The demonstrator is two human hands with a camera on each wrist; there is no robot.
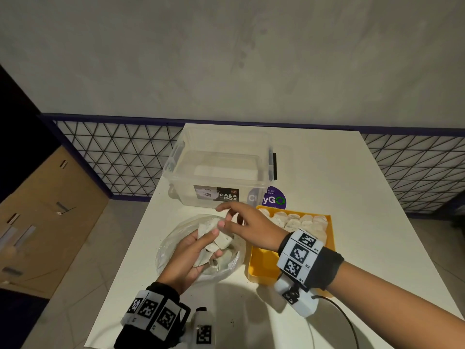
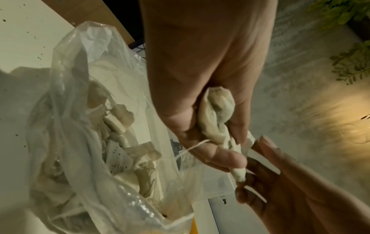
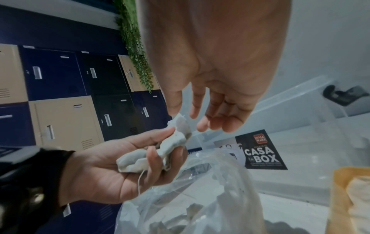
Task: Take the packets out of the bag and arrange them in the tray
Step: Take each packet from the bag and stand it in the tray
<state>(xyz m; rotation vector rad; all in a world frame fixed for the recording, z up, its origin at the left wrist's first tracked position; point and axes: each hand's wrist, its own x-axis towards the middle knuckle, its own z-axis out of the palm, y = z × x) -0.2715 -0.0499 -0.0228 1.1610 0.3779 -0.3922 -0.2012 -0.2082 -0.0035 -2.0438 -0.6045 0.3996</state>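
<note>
My left hand (image 1: 214, 241) (image 2: 238, 147) (image 3: 168, 142) grips a small bunch of pale, crumpled packets (image 1: 221, 239) (image 2: 216, 110) (image 3: 172, 147) with a thin string hanging from them. It holds them just above the open clear plastic bag (image 1: 176, 238) (image 2: 70, 110) (image 3: 220, 190), where more packets (image 2: 120, 120) lie. My right hand (image 1: 224, 216) (image 3: 188, 118) (image 2: 260, 158) reaches across from the right with relaxed, nearly straight fingers; its thumb touches the top end of the bunch. The yellow tray (image 1: 261, 263) (image 3: 340, 197) sits right of the bag, with a row of packets (image 1: 299, 221) along its far end.
A clear lidded storage box (image 1: 221, 172) labelled CASA BOX stands behind the bag and tray. A purple round sticker (image 1: 275, 200) lies beside it. A dark cable (image 1: 347, 321) runs over the white table (image 1: 352, 197) near my right forearm. Wire mesh fencing (image 1: 125, 157) borders the table's far side.
</note>
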